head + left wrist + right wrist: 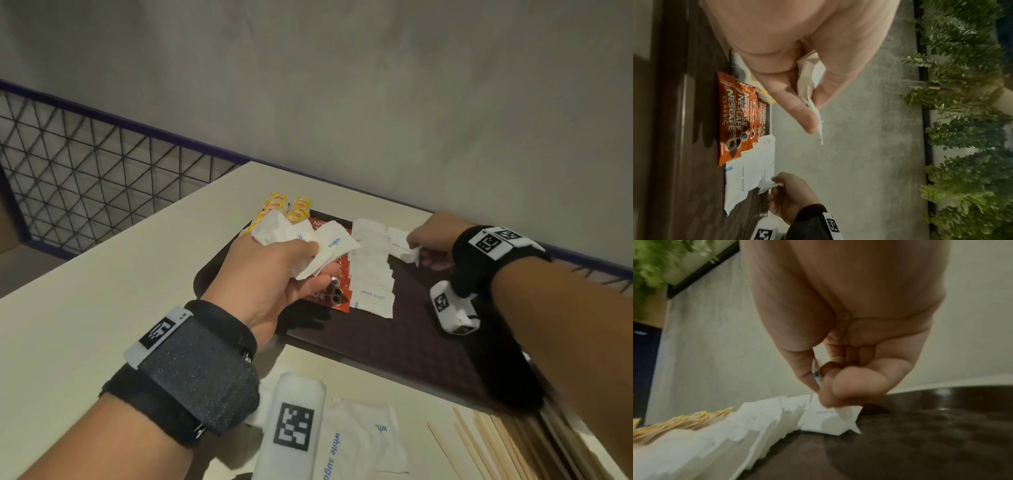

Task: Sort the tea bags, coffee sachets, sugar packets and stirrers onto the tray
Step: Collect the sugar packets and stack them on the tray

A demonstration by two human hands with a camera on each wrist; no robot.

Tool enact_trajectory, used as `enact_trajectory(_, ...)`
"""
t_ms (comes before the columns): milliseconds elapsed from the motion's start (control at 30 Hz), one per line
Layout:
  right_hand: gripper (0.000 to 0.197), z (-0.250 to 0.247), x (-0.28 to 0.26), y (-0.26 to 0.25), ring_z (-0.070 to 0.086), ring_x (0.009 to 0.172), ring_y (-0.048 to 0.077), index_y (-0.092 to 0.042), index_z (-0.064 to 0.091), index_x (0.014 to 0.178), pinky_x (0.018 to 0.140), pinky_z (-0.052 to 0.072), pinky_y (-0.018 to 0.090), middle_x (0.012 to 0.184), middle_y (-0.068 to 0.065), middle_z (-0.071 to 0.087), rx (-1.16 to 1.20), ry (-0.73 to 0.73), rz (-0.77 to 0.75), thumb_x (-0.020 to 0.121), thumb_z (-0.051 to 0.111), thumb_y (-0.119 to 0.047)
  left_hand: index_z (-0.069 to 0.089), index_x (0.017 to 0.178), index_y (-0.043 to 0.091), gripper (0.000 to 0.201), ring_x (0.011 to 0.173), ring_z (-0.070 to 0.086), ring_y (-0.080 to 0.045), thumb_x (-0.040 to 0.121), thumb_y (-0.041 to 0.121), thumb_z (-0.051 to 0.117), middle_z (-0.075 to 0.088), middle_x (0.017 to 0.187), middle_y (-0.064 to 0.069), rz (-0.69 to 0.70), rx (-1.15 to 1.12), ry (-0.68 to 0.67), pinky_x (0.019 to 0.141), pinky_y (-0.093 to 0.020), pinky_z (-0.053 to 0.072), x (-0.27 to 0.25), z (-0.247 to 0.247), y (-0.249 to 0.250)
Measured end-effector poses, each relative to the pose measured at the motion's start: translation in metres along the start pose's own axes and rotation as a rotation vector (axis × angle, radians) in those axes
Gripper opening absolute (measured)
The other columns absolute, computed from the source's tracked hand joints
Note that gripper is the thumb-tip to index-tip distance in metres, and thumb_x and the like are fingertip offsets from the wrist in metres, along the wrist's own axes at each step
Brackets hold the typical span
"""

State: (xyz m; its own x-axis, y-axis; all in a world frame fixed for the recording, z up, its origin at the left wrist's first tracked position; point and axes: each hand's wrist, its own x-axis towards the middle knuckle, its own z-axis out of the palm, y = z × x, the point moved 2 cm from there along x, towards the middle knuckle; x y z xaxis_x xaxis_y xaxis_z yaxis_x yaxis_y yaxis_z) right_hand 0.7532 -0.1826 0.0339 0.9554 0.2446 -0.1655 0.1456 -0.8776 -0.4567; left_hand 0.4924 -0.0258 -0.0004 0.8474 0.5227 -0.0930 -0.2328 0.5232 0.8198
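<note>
A dark brown tray lies on the cream table. On it sit yellow tea bags at the far left, red coffee sachets beside them, and a row of white sugar packets. My left hand hovers over the tray's left part and grips a bunch of sugar packets. My right hand is at the far end of the sugar row and pinches one sugar packet low over the tray; the same packet shows in the right wrist view.
More sugar packets and a bundle of wooden stirrers lie on the table near me, in front of the tray. A grey wall stands close behind the table, and a wire mesh railing runs along its left.
</note>
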Motion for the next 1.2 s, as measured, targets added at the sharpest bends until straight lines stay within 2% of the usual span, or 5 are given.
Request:
enact_trajectory(133, 0.015, 0.012, 0.013, -0.005, 0.061, 0.054, 0.027, 0.000, 0.060, 0.085, 0.052, 0.055, 0.029, 0.065, 0.016, 0.061, 0.216, -0.051, 0.080, 0.094, 0.063, -0.011, 0.056, 0.134, -0.001, 0.042, 0.074, 0.079, -0.029, 0.094, -0.003, 0.067, 0.078, 0.098, -0.023, -0.009, 0.006, 0.004, 0.051, -0.024, 0.057, 0.001, 0.000, -0.002)
enact_trajectory(300, 0.052, 0.016, 0.015, -0.006, 0.062, 0.059, 0.025, -0.003, 0.061, 0.081, 0.050, 0.048, 0.025, 0.072, 0.013, 0.064, 0.250, -0.147, 0.174, 0.097, 0.059, -0.053, 0.055, 0.136, 0.002, 0.044, 0.078, 0.079, -0.031, 0.094, -0.003, 0.067, 0.078, 0.097, -0.022, -0.022, -0.001, -0.015, 0.051, -0.024, 0.058, 0.001, 0.002, -0.003)
enact_trajectory(500, 0.027, 0.000, 0.021, 0.012, 0.058, 0.059, 0.026, 0.003, 0.063, 0.101, 0.055, 0.050, 0.030, 0.083, 0.016, 0.062, 0.162, 0.022, 0.077, 0.090, 0.071, -0.020, 0.055, 0.136, 0.000, 0.044, 0.075, 0.079, -0.030, 0.094, -0.003, 0.067, 0.078, 0.094, -0.022, -0.014, -0.006, -0.017, 0.050, -0.024, 0.057, 0.000, 0.002, -0.002)
enact_trajectory(900, 0.042, 0.010, 0.025, 0.009, 0.067, 0.063, 0.033, 0.006, 0.066, 0.091, 0.082, 0.061, 0.058, 0.074, 0.022, 0.071, -0.062, -0.040, -0.003, 0.078, 0.090, -0.027, 0.051, 0.143, 0.008, 0.055, 0.080, 0.079, -0.033, 0.092, -0.001, 0.071, 0.076, 0.108, -0.023, -0.031, 0.008, 0.015, 0.050, -0.025, 0.058, 0.003, 0.001, -0.004)
enact_trajectory(1200, 0.028, 0.010, 0.018, 0.003, 0.068, 0.057, 0.027, 0.003, 0.063, 0.085, 0.081, 0.063, 0.046, 0.073, 0.019, 0.073, 0.019, -0.078, -0.002, 0.079, 0.088, -0.008, 0.054, 0.138, 0.006, 0.047, 0.080, 0.079, -0.033, 0.093, -0.006, 0.066, 0.078, 0.101, -0.021, -0.022, -0.023, -0.038, 0.050, -0.023, 0.058, 0.000, 0.005, -0.005)
